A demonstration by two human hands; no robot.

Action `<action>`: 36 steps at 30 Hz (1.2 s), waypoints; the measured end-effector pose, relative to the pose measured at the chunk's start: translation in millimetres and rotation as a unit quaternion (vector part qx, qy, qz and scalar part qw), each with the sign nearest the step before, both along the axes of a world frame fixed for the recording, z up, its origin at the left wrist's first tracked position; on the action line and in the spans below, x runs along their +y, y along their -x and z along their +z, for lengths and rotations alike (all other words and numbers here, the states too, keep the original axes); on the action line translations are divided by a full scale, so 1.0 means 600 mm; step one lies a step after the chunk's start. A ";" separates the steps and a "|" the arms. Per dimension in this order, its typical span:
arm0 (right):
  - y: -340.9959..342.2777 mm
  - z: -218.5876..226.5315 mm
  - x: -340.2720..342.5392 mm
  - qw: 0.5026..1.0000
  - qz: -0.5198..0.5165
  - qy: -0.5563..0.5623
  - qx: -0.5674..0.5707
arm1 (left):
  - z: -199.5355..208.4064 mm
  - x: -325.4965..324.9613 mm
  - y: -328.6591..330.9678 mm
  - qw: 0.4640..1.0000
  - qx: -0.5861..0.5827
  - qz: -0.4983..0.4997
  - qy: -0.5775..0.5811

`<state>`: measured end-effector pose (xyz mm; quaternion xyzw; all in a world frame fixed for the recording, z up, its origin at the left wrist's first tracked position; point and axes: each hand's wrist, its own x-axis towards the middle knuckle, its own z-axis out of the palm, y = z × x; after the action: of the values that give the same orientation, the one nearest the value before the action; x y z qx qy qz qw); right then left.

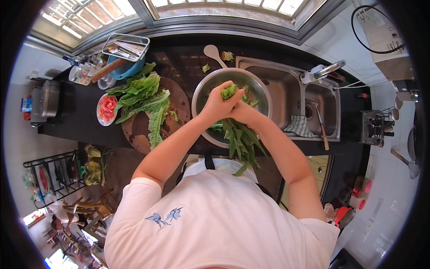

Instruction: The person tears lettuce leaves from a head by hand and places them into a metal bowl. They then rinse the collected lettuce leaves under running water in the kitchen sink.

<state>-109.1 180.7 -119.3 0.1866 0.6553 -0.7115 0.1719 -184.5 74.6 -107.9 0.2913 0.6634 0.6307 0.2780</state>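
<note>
Both hands, left hand (pixel 218 105) and right hand (pixel 243 112), are closed around a bunch of leafy greens (pixel 239 141) over the steel bowl (pixel 262 89). Leaves are light, limp, probably wet; hold best at stems. Beyond: more greens on cutting board (pixel 179 101), table (pixel 179 56).

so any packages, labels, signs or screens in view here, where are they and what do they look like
No sign or screen shows.
Small box-like package: far left, beside the metal appliance; blue with red, print too small to tell.
Nothing else packaged is clear: both hands, left hand and right hand, grip a bunch of leafy greens over the steel bowl.
</note>
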 end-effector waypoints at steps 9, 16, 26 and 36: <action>-0.016 -0.055 -0.032 0.895 0.081 -0.439 -0.001 | -0.082 0.029 0.030 0.987 -0.048 0.088 0.128; -0.043 -0.029 0.044 0.946 -0.236 -0.181 0.131 | -0.139 0.005 0.067 0.948 -0.132 0.051 0.286; -0.023 0.025 0.080 0.959 -0.198 -0.015 0.203 | -0.032 0.020 0.025 0.940 -0.107 -0.293 0.135; -0.017 0.062 0.064 0.965 -0.080 0.011 0.249 | -0.033 0.023 0.004 0.895 -0.291 -0.328 0.086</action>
<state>-98.8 219.3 -82.1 0.0530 0.6529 -0.7538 -0.0523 -187.0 88.4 -127.9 0.2706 0.4713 0.5011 0.6735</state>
